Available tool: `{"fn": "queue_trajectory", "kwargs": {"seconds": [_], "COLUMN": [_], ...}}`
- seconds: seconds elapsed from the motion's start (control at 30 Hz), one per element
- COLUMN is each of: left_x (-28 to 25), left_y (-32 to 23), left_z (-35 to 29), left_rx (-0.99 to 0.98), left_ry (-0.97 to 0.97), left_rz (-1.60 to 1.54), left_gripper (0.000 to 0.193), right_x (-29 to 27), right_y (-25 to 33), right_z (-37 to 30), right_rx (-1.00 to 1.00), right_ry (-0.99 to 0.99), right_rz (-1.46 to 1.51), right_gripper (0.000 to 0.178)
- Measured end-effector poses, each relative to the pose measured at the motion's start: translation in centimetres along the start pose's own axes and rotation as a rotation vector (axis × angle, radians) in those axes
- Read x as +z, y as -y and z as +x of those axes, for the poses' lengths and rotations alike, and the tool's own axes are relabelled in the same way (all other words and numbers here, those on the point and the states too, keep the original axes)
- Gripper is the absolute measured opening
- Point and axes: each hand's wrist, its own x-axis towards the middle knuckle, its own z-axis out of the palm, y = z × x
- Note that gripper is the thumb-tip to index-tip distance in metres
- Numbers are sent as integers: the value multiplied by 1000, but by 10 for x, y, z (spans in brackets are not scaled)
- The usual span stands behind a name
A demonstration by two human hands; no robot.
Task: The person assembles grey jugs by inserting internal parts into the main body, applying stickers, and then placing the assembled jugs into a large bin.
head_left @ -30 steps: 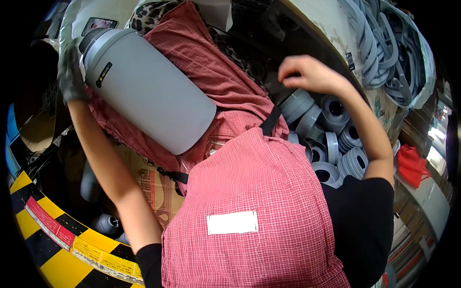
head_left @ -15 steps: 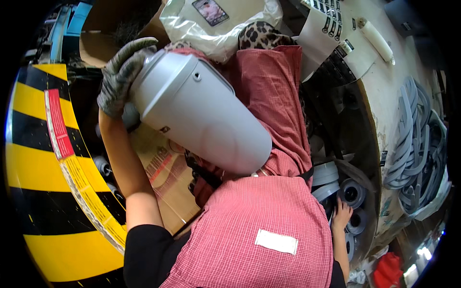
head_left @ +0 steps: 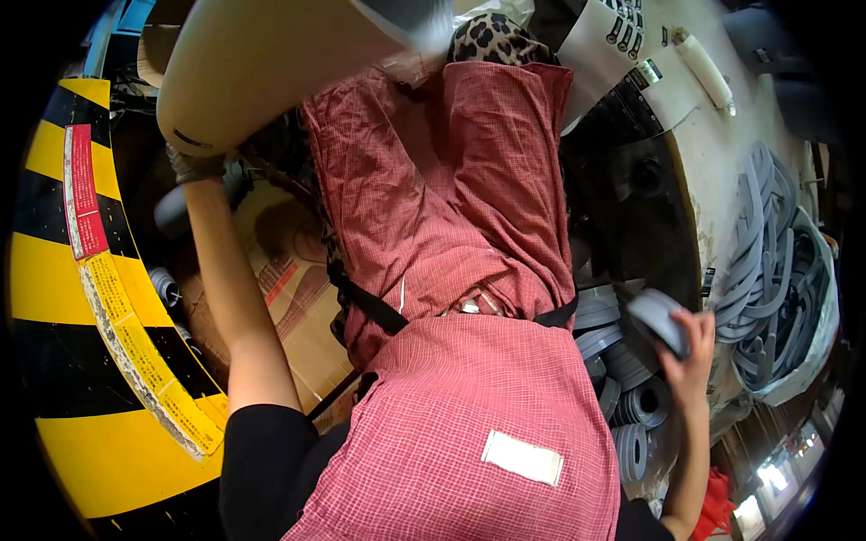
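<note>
A large grey tapered plastic canister (head_left: 262, 72) is raised at the upper left, tilted, its mouth pointing to the upper right. My left hand (head_left: 194, 167), in a dirty glove, supports it from below and behind; most of its fingers are hidden by the canister. On the right, my bare right hand (head_left: 690, 356) grips a grey round plastic ring-like part (head_left: 660, 322), slightly blurred, between thumb and fingers. Below that hand lie several ribbed grey rings (head_left: 642, 403), some stacked on their sides.
A yellow-and-black striped panel (head_left: 63, 361) runs along the left, beside a cardboard box (head_left: 302, 293). At right, a worktable (head_left: 699, 162) carries a white tube (head_left: 705, 72) and printed sheets (head_left: 600, 45). Grey flexible strips (head_left: 758, 270) hang in a bundle near a plastic bag (head_left: 807, 361).
The canister has swung up and left off my lap, and its mouth now faces upper right. My right hand has lifted a ring-like part from among the rings.
</note>
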Motion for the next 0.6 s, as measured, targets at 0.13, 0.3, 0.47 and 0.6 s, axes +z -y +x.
{"fn": "queue_trajectory", "kwargs": {"seconds": [0.13,0.3,0.47,0.6], "left_x": [-83,-120,-188,-200], "left_y": [-145,-160,-161,-184], "left_z": [45,-20,-79,-79], "left_rx": [-264,-607,-933,-937], "left_ry": [317,265,212,265], "left_rz": [-3,-537,-792,-740], "left_gripper": [57,60,63,60], "right_x": [30,149,148,150], "right_y": [78,96,97,91], "right_z": [100,131,107,133], "right_rx": [265,-536,-934,-1039], "right_ry": [51,-169,-27,-128], "right_rz": [1119,304,281,258], "right_gripper": [49,41,35,39]}}
